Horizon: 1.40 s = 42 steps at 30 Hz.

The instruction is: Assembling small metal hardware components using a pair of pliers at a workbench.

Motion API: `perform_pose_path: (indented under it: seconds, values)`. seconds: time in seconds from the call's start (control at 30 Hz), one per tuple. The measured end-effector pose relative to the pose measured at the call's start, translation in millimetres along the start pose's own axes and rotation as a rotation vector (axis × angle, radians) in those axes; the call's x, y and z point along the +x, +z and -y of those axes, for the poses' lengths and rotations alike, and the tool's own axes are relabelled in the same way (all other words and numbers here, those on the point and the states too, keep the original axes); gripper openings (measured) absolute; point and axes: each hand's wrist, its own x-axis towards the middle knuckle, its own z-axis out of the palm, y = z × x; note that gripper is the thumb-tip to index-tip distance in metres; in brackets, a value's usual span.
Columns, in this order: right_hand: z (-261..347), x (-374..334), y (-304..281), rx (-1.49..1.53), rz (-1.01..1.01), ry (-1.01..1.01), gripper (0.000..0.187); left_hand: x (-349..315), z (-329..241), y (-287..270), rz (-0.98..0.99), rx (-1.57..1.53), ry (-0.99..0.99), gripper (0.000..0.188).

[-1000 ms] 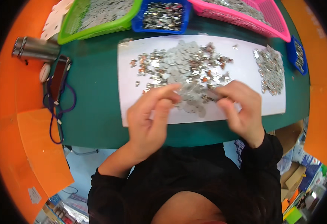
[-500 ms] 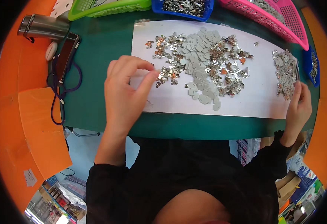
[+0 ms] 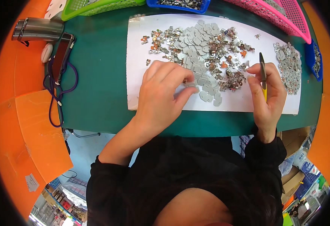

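Note:
My left hand (image 3: 159, 96) is over the left part of the white board, thumb and index finger apart beside a pile of flat grey plates (image 3: 195, 49). A grey plate shows between those fingertips, but no grip on it is visible. Small silvery metal clips (image 3: 168, 35), some coppery, lie left of the plates, partly covered by my hand. More clips (image 3: 232, 81) lie to their right. My right hand (image 3: 268, 98) holds a slim pointed tool (image 3: 263, 71) with a dark tip and yellow handle, pointing away from me. Its thumb and index finger are apart, near the right-hand clips.
The white board (image 3: 157, 103) rests on a green table (image 3: 97, 75). A separate heap of metal parts (image 3: 288, 67) lies at its right end. Green (image 3: 104, 10), blue (image 3: 180, 6) and pink (image 3: 285, 22) baskets line the back. A flask (image 3: 40, 29) and phone (image 3: 62, 56) with cord stand left.
My left hand has moved right from the left clips to the grey plates. My right hand has moved left from the right-end heap, and the pointed tool now shows clearly in it.

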Motion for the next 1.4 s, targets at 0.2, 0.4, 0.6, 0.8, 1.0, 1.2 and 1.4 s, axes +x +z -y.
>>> perform_pose_path:
  seconds: [0.2, 0.4, 0.6, 0.8, 1.0, 1.2, 1.4]
  values:
    - [-6, -12, 14, -0.009, 0.061, -0.118, 0.017, -5, 2, -29, -0.278, -0.431, -0.201, 0.017]
    - [10, -11, 44, -0.299, 0.159, -0.451, 0.038, -16, 11, -46, -0.342, -0.936, -0.46, 0.02]
    - [26, -13, 77, -0.591, 0.216, -0.452, 0.056, -25, 16, -54, -0.406, -0.965, -0.448, 0.023]
    - [18, -27, 73, -0.469, 0.281, -0.593, 0.046, -31, 23, -56, -0.415, -0.983, -0.453, 0.022]
    - [6, -35, 71, -0.47, 0.149, -0.645, 0.036, -29, 21, -50, -0.38, -1.01, -0.444, 0.022]
    - [3, -36, 70, -0.452, 0.096, -0.651, 0.028, -31, 14, -43, -0.255, -1.042, -0.444, 0.02]
    - [3, -33, 65, -0.471, 0.071, -0.587, 0.032, -31, 4, -36, -0.127, -1.202, -0.548, 0.019]
